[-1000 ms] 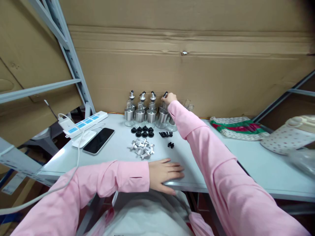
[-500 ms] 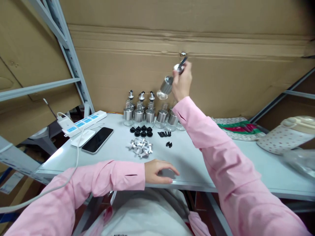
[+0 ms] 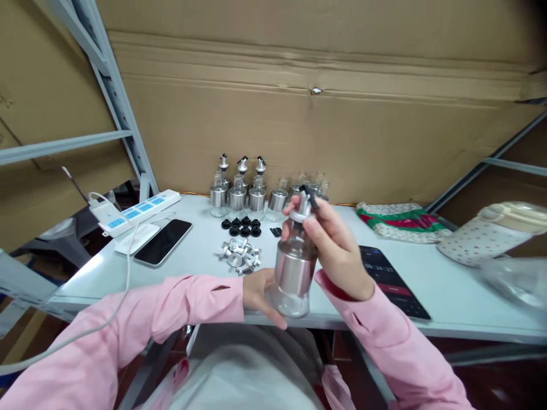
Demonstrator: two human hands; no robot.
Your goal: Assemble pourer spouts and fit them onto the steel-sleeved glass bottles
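Bottle (image 3: 294, 273), glass with a steel sleeve, held over the near edge of the table (image 3: 453, 290), top leaning slightly toward 1 o'clock. Pourer (image 3: 302, 212) with black tip seated on its neck. Right hand (image 3: 342, 250): fingers closed around the pourer and neck. Left hand (image 3: 258, 291): at the base's 9 o'clock side, thumb low, other fingers hidden behind the glass; cannot tell whether they grip. Base perhaps just clear of the tabletop; angle too poor to be sure.

Clock bearings from the bottle. Silver parts (image 3: 240, 256), a loose heap, at 9. Black stoppers (image 3: 244, 230), grouped, at 10. Black strips (image 3: 276, 232) at 11, partly covered. Four open bottles (image 3: 237, 199) in a row toward 11, three capped bottles (image 3: 243, 165) behind them. Phone (image 3: 163, 243) at 9, beyond the heap; power strip (image 3: 143, 213) at 10. Timer phone (image 3: 395, 282) at 3, cloth (image 3: 401, 223) at 2.
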